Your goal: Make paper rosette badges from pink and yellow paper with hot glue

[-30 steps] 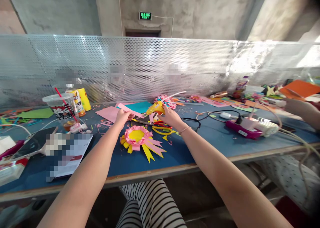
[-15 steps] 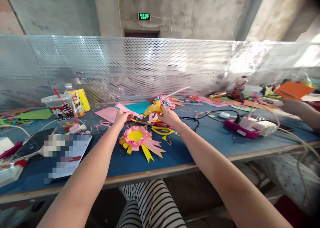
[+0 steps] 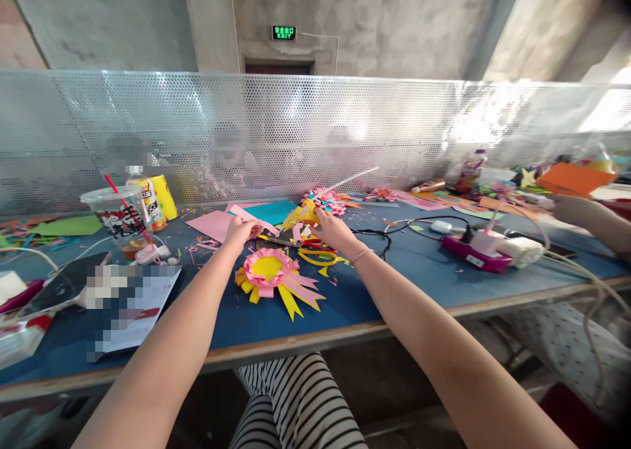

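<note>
The right hand [image 3: 334, 231] closes its fingers around the yellow glue gun [image 3: 302, 215], nozzle pointing left toward the paper. The left hand [image 3: 240, 231] pinches a pink paper strip [image 3: 255, 218] just beside the nozzle, behind the pink and yellow rosette [image 3: 274, 273] on the blue table [image 3: 394, 284], probably to keep it steady.

Bare blue table [image 3: 345, 304] is lying open at lower centre, right of the paper rosette [image 3: 276, 273]. Scissors [image 3: 315, 255] and paper scraps are crowding the middle; a cup [image 3: 118, 215] is blocking the left, a power strip [image 3: 486, 252] with cables the right.
</note>
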Tool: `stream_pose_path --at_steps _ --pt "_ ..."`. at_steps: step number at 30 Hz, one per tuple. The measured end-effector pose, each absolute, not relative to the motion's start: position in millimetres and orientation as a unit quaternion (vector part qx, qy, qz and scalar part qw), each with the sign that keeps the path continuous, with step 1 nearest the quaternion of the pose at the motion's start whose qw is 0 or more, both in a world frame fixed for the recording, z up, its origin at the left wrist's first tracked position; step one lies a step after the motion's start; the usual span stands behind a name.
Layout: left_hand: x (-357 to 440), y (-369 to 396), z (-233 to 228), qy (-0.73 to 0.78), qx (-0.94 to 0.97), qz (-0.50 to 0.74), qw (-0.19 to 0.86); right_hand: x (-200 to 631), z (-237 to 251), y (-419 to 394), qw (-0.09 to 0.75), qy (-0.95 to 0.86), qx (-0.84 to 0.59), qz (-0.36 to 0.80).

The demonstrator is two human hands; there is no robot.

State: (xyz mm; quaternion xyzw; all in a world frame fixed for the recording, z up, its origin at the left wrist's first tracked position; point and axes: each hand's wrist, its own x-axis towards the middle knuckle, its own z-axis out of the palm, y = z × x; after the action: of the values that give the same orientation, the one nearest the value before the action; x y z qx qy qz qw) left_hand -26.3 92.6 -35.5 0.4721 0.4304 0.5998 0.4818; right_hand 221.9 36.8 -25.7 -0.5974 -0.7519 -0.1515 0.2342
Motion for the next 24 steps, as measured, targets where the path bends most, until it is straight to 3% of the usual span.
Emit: stream_pose_path --at_steps 24 --pt "-24.2 77.8 -23.5 0.396 0.393 0.594 0.579 219.6 -26.0 37.8 0.286 -0.768 -0.555 -0.143"
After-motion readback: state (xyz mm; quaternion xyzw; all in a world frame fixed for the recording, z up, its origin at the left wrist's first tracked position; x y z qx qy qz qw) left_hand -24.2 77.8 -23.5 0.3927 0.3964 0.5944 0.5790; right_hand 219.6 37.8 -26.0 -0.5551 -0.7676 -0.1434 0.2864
